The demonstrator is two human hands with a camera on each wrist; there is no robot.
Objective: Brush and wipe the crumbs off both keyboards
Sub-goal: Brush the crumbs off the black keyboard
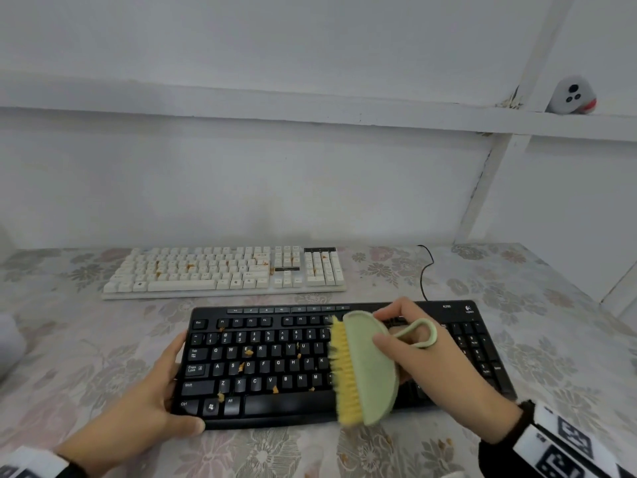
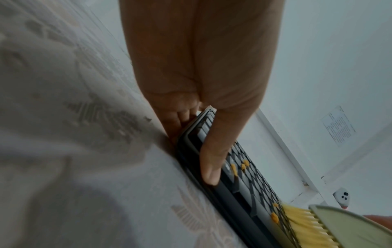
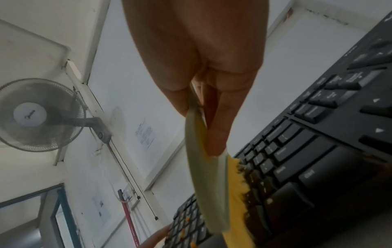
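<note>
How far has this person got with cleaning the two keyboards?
Nothing looks finished yet. In hand: the right hand holds the green brush on the black keyboard, which the left hand steadies; orange crumbs lie left of the bristles. Left: the white keyboard, dotted with crumbs, plus wiping; no cloth is clearly visible.

Brush (image 1: 368, 367) hides black keyboard (image 1: 275, 408) middle keys.

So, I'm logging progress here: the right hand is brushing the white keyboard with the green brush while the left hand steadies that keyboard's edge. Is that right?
Not quite. The right hand holds the green brush on the black keyboard, not the white keyboard, which lies behind it, untouched and carrying crumbs. The left hand does steady the brushed keyboard's edge. The head view shows this.
</note>
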